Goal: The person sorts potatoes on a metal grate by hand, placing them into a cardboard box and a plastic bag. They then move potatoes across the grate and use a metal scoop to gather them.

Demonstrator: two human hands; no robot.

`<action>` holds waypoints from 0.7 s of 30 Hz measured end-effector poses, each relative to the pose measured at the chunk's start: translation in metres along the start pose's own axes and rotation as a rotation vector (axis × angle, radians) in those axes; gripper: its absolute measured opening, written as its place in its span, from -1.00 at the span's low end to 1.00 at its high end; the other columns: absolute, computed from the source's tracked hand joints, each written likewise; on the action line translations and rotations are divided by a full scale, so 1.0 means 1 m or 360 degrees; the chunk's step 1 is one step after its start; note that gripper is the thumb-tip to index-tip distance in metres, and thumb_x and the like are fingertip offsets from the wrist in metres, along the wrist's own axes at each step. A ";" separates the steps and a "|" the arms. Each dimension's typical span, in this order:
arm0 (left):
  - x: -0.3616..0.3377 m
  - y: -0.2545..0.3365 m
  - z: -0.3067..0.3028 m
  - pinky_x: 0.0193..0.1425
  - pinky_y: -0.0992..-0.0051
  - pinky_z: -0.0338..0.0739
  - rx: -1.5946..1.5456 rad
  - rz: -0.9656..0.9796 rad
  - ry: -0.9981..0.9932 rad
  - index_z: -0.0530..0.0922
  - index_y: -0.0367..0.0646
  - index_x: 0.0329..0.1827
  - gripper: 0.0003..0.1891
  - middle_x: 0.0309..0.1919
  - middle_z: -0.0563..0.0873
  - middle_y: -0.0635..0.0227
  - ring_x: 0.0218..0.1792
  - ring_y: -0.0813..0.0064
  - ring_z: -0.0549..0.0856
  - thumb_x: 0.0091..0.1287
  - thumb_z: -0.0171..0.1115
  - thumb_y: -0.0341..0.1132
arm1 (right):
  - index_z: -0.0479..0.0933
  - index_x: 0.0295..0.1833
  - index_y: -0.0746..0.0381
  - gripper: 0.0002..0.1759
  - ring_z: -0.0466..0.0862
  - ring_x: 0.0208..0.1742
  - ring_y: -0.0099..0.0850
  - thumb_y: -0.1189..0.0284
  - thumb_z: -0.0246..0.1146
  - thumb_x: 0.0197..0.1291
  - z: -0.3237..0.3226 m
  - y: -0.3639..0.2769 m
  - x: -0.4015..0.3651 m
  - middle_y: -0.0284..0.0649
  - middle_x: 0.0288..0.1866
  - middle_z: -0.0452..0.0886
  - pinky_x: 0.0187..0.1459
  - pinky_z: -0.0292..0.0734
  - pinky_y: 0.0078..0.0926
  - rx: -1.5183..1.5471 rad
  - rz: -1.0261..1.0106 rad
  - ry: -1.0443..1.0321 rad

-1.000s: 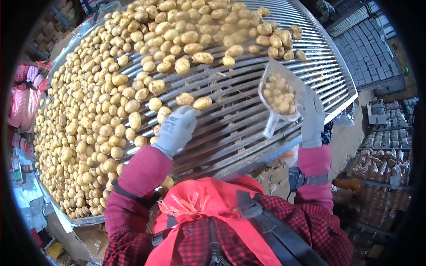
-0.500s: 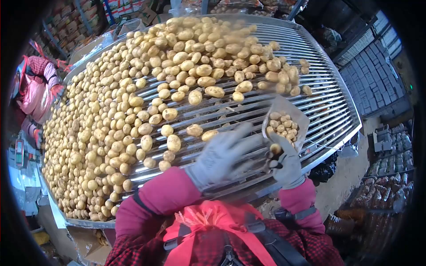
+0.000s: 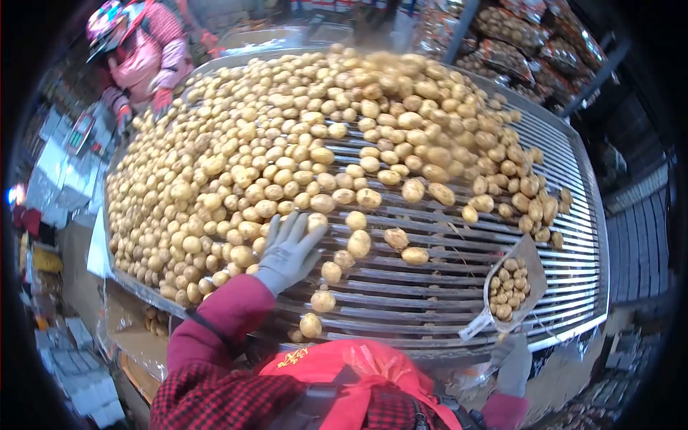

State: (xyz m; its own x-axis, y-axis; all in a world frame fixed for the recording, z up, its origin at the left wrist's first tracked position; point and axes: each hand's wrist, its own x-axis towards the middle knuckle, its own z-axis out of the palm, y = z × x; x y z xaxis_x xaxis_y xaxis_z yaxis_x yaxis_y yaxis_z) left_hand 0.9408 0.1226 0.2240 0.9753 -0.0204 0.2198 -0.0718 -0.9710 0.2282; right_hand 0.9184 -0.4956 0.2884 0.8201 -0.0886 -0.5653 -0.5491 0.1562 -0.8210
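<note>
My left hand (image 3: 289,252), in a grey glove, lies with its fingers spread on the near edge of the potato pile (image 3: 236,168). My right hand (image 3: 512,355), also gloved, is at the table's near right edge, just below a scoop (image 3: 534,276). Small potatoes (image 3: 507,290) fill part of that scoop, which rests on the metal bars with its handle toward the lower left. A potato or something like it shows by the right fingertips, too unclear to name. Several loose potatoes lie on the bars between left hand and scoop.
A co-worker (image 3: 147,54) in pink stands at the far left, gloved hands at the pile's edge. The slatted metal table (image 3: 423,308) has a raised rim. Bagged potatoes (image 3: 509,29) are stacked behind it, and a scale (image 3: 79,133) stands at the left.
The view has turned left. My left hand has moved left onto the pile. My right hand has drawn back from the scoop toward the near edge. More potatoes have spread over the bars at the right.
</note>
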 end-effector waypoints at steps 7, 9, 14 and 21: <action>-0.003 -0.007 0.008 0.66 -0.23 0.10 -0.0137 0.0035 0.0065 0.48 0.15 0.53 -0.34 0.49 0.44 -0.07 0.59 -0.16 0.32 0.33 0.43 -0.13 | 0.43 0.54 0.10 -0.23 0.73 0.17 -0.03 -0.26 -0.04 0.58 0.069 0.027 0.005 -0.04 0.45 0.59 -0.09 0.74 -0.16 0.0514 0.0122 -0.0489; -0.005 -0.010 0.012 0.66 -0.23 0.09 -0.0145 0.0046 0.0086 0.47 0.15 0.54 -0.35 0.49 0.43 -0.10 0.58 -0.21 0.32 0.37 0.41 -0.12 | 0.45 0.52 0.08 -0.22 0.71 0.21 -0.04 -0.29 -0.03 0.56 0.107 0.023 0.005 -0.07 0.45 0.60 -0.02 0.74 -0.11 0.0548 0.0135 -0.0423; -0.008 -0.015 0.016 0.67 -0.25 0.06 -0.0126 0.0068 0.0096 0.46 0.17 0.56 -0.37 0.51 0.42 -0.12 0.59 -0.19 0.31 0.41 0.36 -0.09 | 0.49 0.51 0.05 -0.36 0.67 0.02 -0.44 -0.10 0.23 0.53 0.166 0.015 0.032 -0.42 0.04 0.69 -0.03 0.72 -0.33 0.0715 0.0150 -0.0013; -0.002 -0.003 0.011 0.70 -0.16 0.06 0.0008 0.0046 0.0012 0.47 0.19 0.56 -0.34 0.50 0.45 -0.10 0.57 -0.17 0.35 0.38 0.40 -0.04 | 0.17 0.75 0.07 -0.17 0.58 -0.30 -0.66 0.05 0.29 0.54 0.137 0.027 0.062 -0.51 -0.30 0.52 -0.28 0.56 -0.54 0.0388 -0.0160 -0.0389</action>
State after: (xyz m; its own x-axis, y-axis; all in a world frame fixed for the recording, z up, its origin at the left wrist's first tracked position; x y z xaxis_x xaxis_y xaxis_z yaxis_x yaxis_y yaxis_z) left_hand 0.9417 0.1232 0.2128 0.9712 -0.0468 0.2334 -0.0989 -0.9712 0.2166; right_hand 0.9766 -0.3622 0.2424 0.8986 0.1181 -0.4226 -0.4333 0.3911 -0.8119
